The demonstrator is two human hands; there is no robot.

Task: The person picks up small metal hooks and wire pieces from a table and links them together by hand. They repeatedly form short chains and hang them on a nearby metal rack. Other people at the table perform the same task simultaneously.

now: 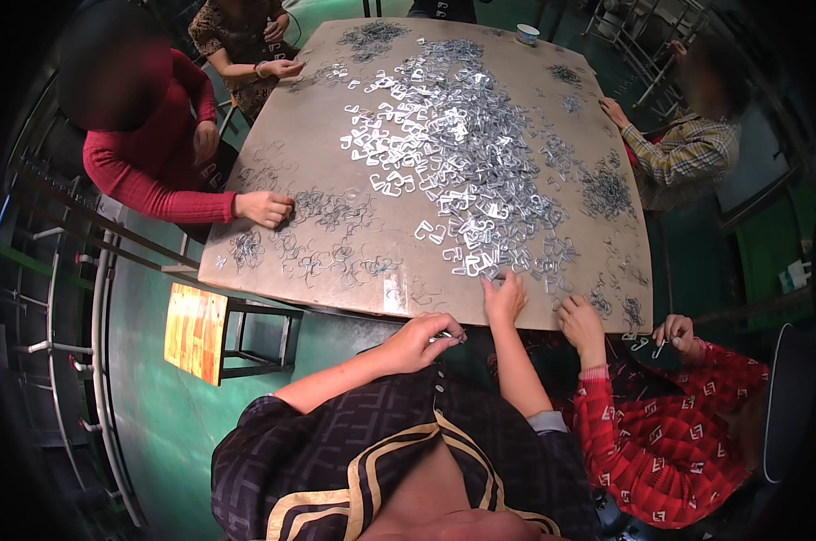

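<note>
Hooks (489, 126) of flat, shiny metal lie in a long heap on the worktop (322, 117), straight ahead of the right hand (507, 299). The long way of the heap runs from the right fingertips off to the far side, leaning a bit to the left as it goes. We see that the right hand is much nearer to it than the left hand (426, 343). The right thumb and fingers are close together at the near end of the heap, but we cannot tell if they hold a hook or only touch one. The left hand is curled up by the near edge, in front of the dark shirt (336, 442), and it pinches a small metal piece (440, 336); we cannot make out its full shape. From the left hand, the heap lies ahead and to the right. The single hooks point every which way, some on top of others. Thin wire bits (336, 209) lie in loose clumps ahead and to the left of the left hand. Just to the right of the right hand, we see another person's hand (583, 320) at the edge, with a red sleeve (597, 406) behind it.
</note>
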